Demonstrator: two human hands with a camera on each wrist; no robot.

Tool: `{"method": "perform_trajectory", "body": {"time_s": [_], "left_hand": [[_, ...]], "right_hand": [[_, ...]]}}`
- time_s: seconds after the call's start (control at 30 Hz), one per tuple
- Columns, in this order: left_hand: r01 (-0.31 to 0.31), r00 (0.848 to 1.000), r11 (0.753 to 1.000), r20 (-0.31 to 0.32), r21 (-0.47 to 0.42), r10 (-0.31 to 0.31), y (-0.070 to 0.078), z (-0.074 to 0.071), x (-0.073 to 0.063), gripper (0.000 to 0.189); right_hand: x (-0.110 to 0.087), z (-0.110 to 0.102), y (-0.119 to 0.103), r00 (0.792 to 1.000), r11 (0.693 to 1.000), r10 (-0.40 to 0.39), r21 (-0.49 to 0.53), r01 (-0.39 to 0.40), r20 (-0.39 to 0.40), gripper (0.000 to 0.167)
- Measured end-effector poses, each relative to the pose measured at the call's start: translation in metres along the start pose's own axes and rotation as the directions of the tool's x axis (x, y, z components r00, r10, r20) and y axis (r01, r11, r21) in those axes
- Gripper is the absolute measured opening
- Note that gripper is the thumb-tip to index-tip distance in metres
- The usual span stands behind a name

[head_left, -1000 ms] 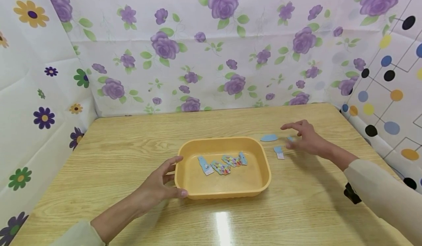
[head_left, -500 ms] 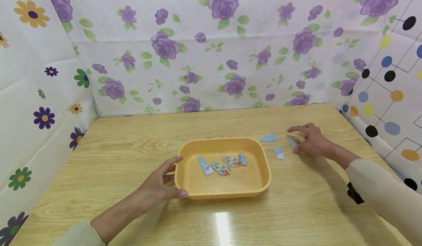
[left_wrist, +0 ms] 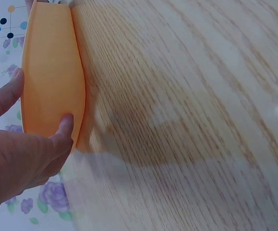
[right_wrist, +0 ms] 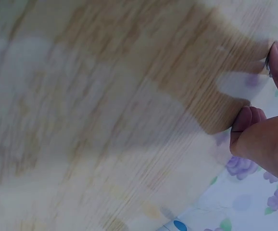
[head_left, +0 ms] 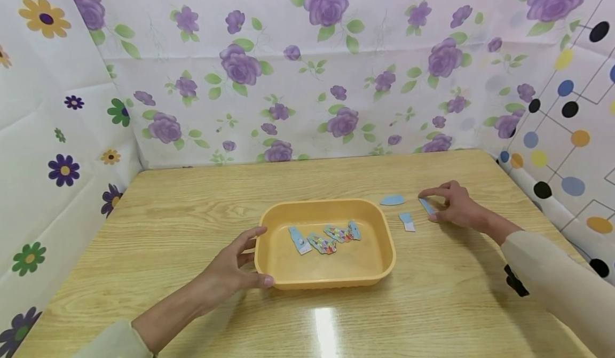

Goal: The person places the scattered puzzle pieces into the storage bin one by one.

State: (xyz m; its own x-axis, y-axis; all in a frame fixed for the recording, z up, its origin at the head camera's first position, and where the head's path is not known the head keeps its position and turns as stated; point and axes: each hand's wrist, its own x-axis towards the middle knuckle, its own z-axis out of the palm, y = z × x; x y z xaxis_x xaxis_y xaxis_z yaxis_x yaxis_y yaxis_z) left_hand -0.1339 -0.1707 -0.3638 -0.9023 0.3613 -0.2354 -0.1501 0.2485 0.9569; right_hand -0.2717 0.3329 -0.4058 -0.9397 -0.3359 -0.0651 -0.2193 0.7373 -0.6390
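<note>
Left of centre in the head view, the left hand [head_left: 230, 270] grips the near left corner of the orange plastic tray [head_left: 379, 270], thumb on the outer wall and fingers over the rim. Inside the tray lie a few small blue and multicoloured card pieces [head_left: 324, 239]; no writing on them is readable. To the tray's right, on the wooden table [head_left: 168, 219], lie a blue oval piece [head_left: 392, 200] and a small blue-and-white piece [head_left: 407, 221]. Further right, the right hand [head_left: 456, 207] pinches a blue strip [head_left: 425, 206] between thumb and forefinger at table level.
</note>
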Motion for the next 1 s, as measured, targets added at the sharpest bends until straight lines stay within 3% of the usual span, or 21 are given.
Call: {"method": "perform_trajectory", "body": {"time_s": [1.0], "left_hand": [[-0.001,1.000,1.000,0.007,0.015,0.001,-0.0001,-0.0009,-0.0002,0.097]], "right_hand": [[-0.0043,0.0020,0.0014,0.997,0.998,-0.062,-0.020,0.061,-0.051,0.044]]}}
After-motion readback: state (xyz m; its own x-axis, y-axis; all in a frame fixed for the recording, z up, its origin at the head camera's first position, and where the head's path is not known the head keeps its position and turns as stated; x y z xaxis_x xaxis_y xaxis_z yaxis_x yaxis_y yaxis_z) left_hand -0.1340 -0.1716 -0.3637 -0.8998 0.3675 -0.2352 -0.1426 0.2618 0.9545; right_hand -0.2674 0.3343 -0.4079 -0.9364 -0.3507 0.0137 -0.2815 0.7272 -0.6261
